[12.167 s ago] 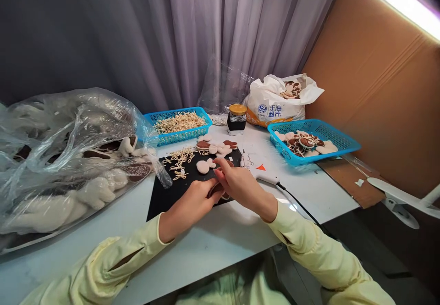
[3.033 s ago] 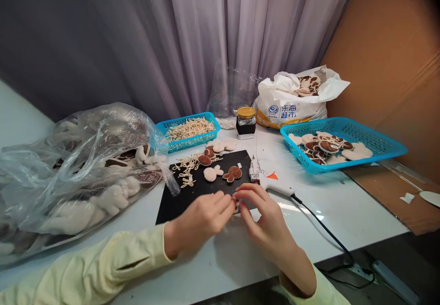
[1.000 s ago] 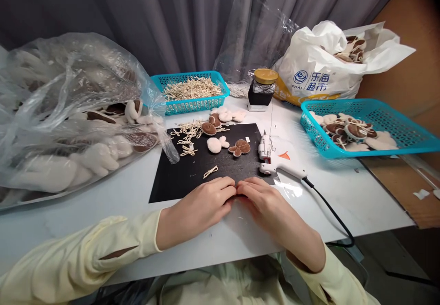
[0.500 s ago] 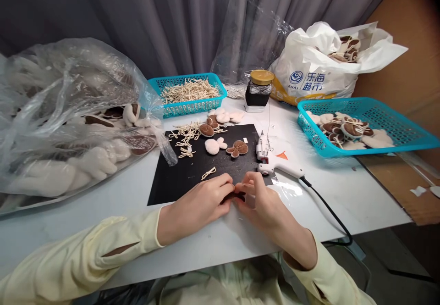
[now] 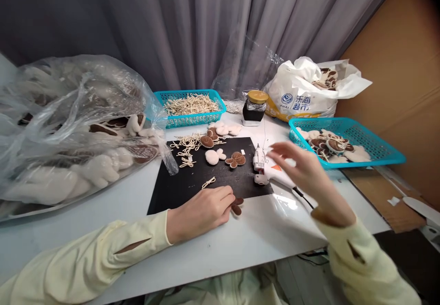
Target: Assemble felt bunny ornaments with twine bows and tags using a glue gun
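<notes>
Pinched in my left hand [image 5: 208, 207] is a brown fabric bunny-head piece [image 5: 237, 206]; its two ears stick out past the fingertips, and the rest is hidden. My right hand [image 5: 298, 167] is raised above the white glue gun [image 5: 270, 173], fingers apart, with nothing visible in them. The glue gun lies at the right edge of a black mat [image 5: 165, 192]. A single cream cord bow [image 5: 208, 182] rests on the mat just beyond my left hand. Farther back lie a brown bunny piece [image 5: 235, 159] and a cream fluffy one [image 5: 213, 157].
Blue baskets hold cord bows [image 5: 192, 120] at the back and plush pieces [image 5: 347, 163] at right. A clear bag of plush pieces [image 5: 79, 158] fills the left side. A black jar with a gold lid [image 5: 254, 108] and a white shopping bag [image 5: 302, 96] stand behind.
My right hand has let go of the brown piece and moved up and right, over the glue gun. My left hand stays on the piece, whose ears now show. The view has shifted slightly.
</notes>
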{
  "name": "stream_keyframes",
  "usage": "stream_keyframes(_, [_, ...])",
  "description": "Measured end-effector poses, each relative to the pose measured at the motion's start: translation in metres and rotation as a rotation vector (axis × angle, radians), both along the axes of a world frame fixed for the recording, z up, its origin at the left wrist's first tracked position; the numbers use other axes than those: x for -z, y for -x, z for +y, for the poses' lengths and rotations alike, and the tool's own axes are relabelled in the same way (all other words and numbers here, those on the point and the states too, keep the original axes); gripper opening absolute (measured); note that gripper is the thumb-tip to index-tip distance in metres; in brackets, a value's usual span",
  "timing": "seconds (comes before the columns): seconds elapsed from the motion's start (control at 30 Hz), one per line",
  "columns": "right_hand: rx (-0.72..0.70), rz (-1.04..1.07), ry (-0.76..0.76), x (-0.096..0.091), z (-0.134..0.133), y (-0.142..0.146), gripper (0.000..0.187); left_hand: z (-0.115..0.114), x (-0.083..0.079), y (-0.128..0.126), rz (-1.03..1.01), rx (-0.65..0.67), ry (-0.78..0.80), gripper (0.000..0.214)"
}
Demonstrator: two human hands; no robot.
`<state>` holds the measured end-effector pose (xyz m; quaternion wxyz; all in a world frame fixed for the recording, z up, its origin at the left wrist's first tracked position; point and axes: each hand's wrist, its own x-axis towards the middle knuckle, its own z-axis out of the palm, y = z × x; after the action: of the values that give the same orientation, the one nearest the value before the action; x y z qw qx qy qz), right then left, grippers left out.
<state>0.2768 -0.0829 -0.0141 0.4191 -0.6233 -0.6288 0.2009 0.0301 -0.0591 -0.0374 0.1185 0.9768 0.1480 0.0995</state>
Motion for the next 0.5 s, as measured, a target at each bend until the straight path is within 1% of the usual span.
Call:
stream_keyframes(0.03, [0.074,0.07,0.073,-0.003,0.017,-0.014,0.017,0.0,0.001,0.001,-0.01,0.0,-0.004,0.023])
stream_keyframes(0.07, [0.137,0.191,0.189,-0.004,0.036,-0.027,0.015,0.0,0.001,0.001,-0.023,-0.001,-0.01,0.023])
stream_keyframes(0.1, [0.152,0.233,0.248,-0.002,0.055,-0.036,0.016,0.0,0.002,0.002,-0.04,-0.005,-0.018,0.023])
stream_keyframes(0.17, [0.146,0.293,0.336,0.006,0.09,-0.047,0.019,-0.001,0.005,0.003,-0.08,-0.014,-0.025,0.023])
stream_keyframes(0.27, [0.121,0.392,0.431,0.022,0.128,-0.047,0.024,-0.001,0.009,0.004,-0.126,-0.034,-0.019,0.022])
stream_keyframes(0.37, [0.093,0.479,0.466,0.026,0.145,-0.046,0.029,-0.002,0.012,0.005,-0.15,-0.049,0.006,0.022])
stream_keyframes(0.43, [0.071,0.522,0.452,0.021,0.149,-0.051,0.029,-0.002,0.012,0.006,-0.151,-0.06,0.039,0.021])
stream_keyframes(0.5, [0.048,0.559,0.405,0.01,0.151,-0.06,0.027,-0.001,0.013,0.006,-0.145,-0.068,0.074,0.021])
